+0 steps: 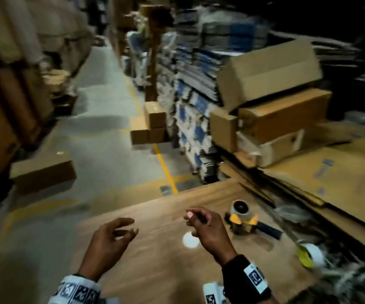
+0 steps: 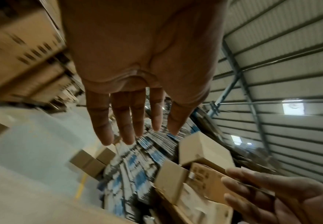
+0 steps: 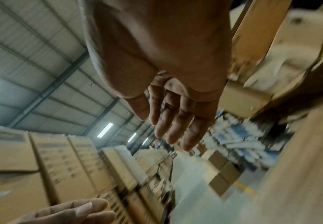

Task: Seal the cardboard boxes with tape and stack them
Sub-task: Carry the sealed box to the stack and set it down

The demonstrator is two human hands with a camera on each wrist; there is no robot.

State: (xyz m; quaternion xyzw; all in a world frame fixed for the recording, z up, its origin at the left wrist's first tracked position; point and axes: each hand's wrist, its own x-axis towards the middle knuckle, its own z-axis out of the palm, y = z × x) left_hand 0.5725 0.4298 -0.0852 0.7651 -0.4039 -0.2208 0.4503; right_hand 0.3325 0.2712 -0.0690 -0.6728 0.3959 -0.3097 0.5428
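1. Cardboard boxes (image 1: pixel 271 110) sit piled to the right, beyond the table (image 1: pixel 159 255), on top of flat cardboard sheets (image 1: pixel 321 172); none is in either hand.
2. The left hand (image 1: pixel 111 240) hovers above the table's near left part, fingers loosely spread and lightly bent, holding nothing; the left wrist view shows its fingers (image 2: pixel 126 118) straight and apart.
3. The right hand (image 1: pixel 205 227) hovers just right of it, well apart from the left, relaxed and empty, its fingers (image 3: pixel 176 124) loose and slightly fanned in the right wrist view.
4. A white round patch (image 1: pixel 190 240) lies on the table under the right hand; what it is cannot be told.
5. A tape dispenser (image 1: pixel 245 218) with a yellow body and black handle lies on the table just right of the right hand.
6. A tape roll (image 1: pixel 311 255) with a yellow core lies farther right, near the table's edge.
7. Small sealed boxes (image 1: pixel 150 123) stand stacked on the floor (image 1: pixel 102 137) by a yellow line, beside tall stacks of blue-and-white flat packs (image 1: pixel 190 106).
8. Another box (image 1: pixel 43 172) lies on the floor to the left, below large cartons (image 1: pixel 3 102).
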